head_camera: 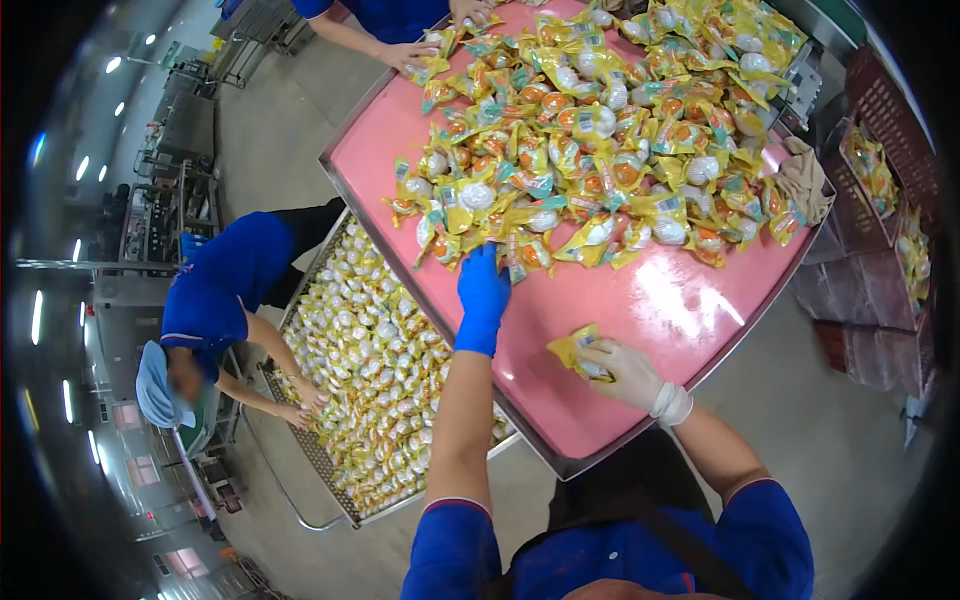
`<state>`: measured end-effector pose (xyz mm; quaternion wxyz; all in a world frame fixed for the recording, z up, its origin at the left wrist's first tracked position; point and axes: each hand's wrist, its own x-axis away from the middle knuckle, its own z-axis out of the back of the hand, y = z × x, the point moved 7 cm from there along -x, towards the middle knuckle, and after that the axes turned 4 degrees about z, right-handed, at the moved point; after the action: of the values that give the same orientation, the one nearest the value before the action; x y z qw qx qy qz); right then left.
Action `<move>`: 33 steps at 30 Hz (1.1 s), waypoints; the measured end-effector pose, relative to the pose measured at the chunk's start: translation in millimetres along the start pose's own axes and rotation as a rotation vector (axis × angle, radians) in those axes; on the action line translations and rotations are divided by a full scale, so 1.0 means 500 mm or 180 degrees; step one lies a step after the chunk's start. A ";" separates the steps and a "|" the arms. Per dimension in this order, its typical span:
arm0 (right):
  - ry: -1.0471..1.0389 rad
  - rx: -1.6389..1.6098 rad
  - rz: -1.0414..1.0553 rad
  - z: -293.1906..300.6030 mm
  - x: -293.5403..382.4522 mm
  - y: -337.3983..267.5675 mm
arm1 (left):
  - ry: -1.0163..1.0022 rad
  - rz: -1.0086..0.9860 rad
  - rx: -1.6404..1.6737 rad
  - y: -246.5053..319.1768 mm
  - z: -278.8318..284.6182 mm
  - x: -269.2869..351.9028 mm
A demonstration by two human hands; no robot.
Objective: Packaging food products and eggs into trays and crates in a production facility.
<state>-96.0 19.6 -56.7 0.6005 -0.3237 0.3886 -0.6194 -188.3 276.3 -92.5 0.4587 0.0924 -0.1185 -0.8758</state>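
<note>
Yellow printed plastic packets, each around a pale egg-shaped item, form a large pile (600,142) on a pink tabletop (570,397) with a raised metal edge. My left hand (484,289), in a blue glove, reaches to the near edge of this pile. Its fingertips meet the packets there, and whether they grip one is hidden. Closer to my body, my right hand (626,375) wears a whitish glove and has its fingers closed around a single yellow packet (576,346). That packet is just above or on the pink surface; I cannot tell which.
Left of the table, a perforated metal tray (315,480) full of packets stands on a cart, with a person (225,277) bent over it. Another person's hands (409,56) touch packets at the far edge. Dark red crates (862,300) stand at right. A beige cloth (802,180) lies at the table's corner.
</note>
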 end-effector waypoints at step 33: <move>0.1199 -0.0631 -0.1137 0.205 0.047 0.136 | 0.0021 0.0412 0.0123 0.096 -0.075 -0.031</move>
<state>24.7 -11.9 -67.1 0.3644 -0.3234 0.4888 -0.7237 -131.9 257.8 -113.2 0.5129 0.0962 -0.1396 -0.8415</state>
